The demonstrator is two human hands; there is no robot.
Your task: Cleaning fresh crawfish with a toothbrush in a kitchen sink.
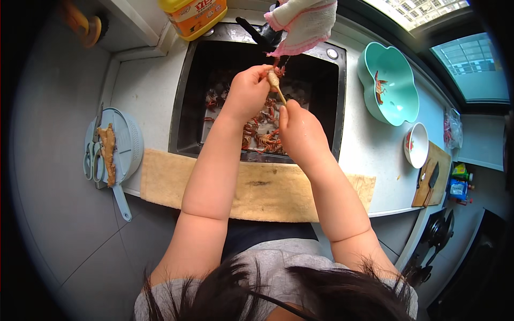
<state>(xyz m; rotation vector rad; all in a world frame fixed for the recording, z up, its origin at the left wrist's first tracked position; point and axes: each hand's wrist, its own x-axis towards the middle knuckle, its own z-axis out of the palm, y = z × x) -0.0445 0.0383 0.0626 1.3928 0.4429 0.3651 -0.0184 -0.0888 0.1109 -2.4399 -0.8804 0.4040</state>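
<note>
Above the black sink (190, 138), my left hand (249, 90) holds a crayfish (280, 71), mostly hidden by the fingers. My right hand (302, 130) grips the thin handle of a small brush (274, 79), whose pale head lies against the crayfish by my left fingertips. Many reddish crayfish (267, 140) lie in the bottom of the sink below both hands. Another crayfish (379, 88) rests in the turquoise scalloped bowl (397, 106) to the right of the sink.
A white cloth with pink trim (307, 28) hangs over the faucet (261, 34). A yellow detergent jug (194, 18) stands behind. At left, scissors (96, 156) and a ginger root (107, 150) lie on a light-blue colander (130, 136). A tan towel (261, 192) covers the front edge; rightward are a white bowl (417, 144) and a knife (434, 174).
</note>
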